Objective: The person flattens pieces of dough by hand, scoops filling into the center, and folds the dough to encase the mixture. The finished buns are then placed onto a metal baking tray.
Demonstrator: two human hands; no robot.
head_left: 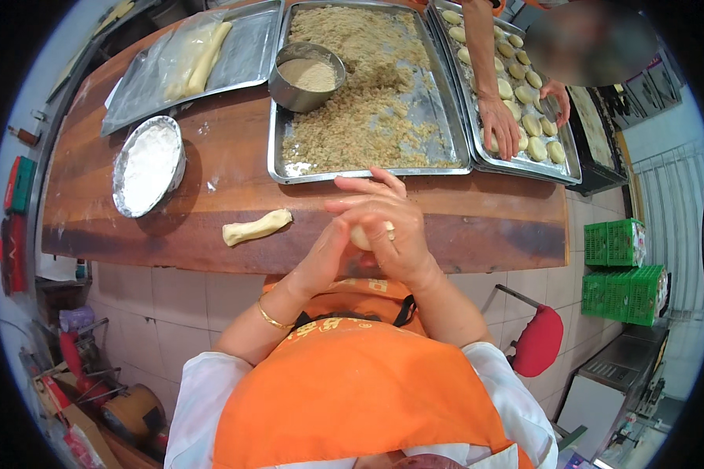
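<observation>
My left hand [322,252] and my right hand [399,234] are cupped together just over the table's near edge. Between them they hold a small pale dough ball [360,238], partly covered by the fingers. On the wooden table, left of my hands, lies a short strip of dough [256,227]. Just beyond my hands is a metal tray [368,175] spread with crumbly tan filling [352,141]. A round metal bowl [296,100] of fine tan crumbs sits on its left side. Farther left stands a foil-coloured bowl [119,187] of white flour [150,166].
At the back left, a tray [250,51] holds a dough log [209,59] partly under clear plastic [145,86]. On the right, a co-worker's hands [499,125] touch rounded dough pieces [554,152] on another tray. A red stool [539,341] and green crates [622,295] stand on the floor.
</observation>
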